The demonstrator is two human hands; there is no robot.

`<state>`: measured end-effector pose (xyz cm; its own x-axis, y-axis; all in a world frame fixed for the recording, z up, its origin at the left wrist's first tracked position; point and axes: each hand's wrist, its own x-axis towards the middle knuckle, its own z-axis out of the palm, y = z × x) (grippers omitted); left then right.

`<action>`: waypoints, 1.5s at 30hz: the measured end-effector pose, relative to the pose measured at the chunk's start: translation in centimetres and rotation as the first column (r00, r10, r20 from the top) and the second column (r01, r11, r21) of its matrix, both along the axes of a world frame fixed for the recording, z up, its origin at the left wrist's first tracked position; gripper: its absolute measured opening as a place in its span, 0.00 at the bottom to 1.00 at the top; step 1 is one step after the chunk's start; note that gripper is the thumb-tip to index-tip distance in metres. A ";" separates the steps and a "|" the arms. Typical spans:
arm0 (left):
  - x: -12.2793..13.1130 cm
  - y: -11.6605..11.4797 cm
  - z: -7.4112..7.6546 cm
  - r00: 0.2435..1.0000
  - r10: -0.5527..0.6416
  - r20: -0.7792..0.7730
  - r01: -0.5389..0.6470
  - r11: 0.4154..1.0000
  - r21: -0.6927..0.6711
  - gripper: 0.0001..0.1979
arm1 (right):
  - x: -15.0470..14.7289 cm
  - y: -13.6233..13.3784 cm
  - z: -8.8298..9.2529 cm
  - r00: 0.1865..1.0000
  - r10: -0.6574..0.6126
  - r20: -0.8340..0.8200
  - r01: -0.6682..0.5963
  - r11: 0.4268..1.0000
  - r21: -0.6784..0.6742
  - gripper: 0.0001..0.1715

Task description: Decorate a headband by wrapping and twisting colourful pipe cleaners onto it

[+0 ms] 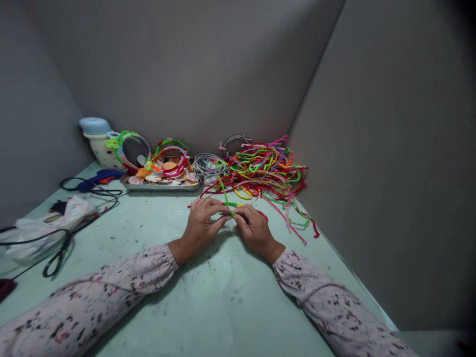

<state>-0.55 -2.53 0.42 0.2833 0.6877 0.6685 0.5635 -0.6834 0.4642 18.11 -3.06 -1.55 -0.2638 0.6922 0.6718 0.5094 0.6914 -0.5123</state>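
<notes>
A green pipe cleaner [224, 191] rises between my two hands above the middle of the table. My left hand [204, 223] pinches it with thumb and forefinger. My right hand [256, 228] pinches the green piece from the other side, fingertips close to those of the left. Behind the fingers, part of a ring wrapped in green, yellow and red [235, 204] shows; my hands hide the rest. Just beyond lies a tangled heap of coloured pipe cleaners [264, 168].
A metal tray [163, 187] of shells holds decorated rings at the back left, beside a coil of grey wire [208, 164]. A blue-lidded cup [102, 144] stands behind. A plastic bag [48, 228] and black cable [69, 238] lie left. Walls enclose the table's back and right.
</notes>
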 end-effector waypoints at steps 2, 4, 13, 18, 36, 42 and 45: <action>0.0 0.1 0.0 1.000 0.004 -0.011 -0.004 1.000 -0.003 0.05 | 0.0 0.0 0.0 1.000 0.001 -0.005 -0.001 1.000 0.000 0.07; 0.0 0.1 -0.1 1.000 0.011 -0.021 -0.011 1.000 -0.015 0.06 | 0.0 0.0 0.0 1.000 0.003 -0.008 -0.003 1.000 -0.002 0.08; -0.1 0.3 -0.2 1.000 -0.010 -0.012 0.010 1.000 0.010 0.05 | 0.0 0.0 0.0 1.000 0.023 -0.003 -0.023 0.999 0.031 0.07; -0.1 0.3 -0.1 1.000 -0.005 -0.009 0.005 1.000 -0.008 0.05 | 0.0 -0.1 0.1 1.000 0.027 0.002 -0.027 0.997 0.070 0.08; -0.1 0.3 -0.1 1.000 -0.024 0.008 0.024 1.000 -0.004 0.05 | 0.0 -0.1 0.0 0.998 -0.014 0.063 0.004 0.989 0.146 0.08; -0.1 0.4 -0.3 1.000 -0.028 0.008 0.028 0.999 0.038 0.05 | 0.1 -0.1 0.1 0.997 -0.025 0.074 0.011 0.983 0.185 0.08; -0.1 0.4 -0.3 1.000 -0.026 0.008 0.026 0.997 0.067 0.05 | 0.1 -0.1 0.1 0.996 -0.028 0.085 0.010 0.979 0.206 0.08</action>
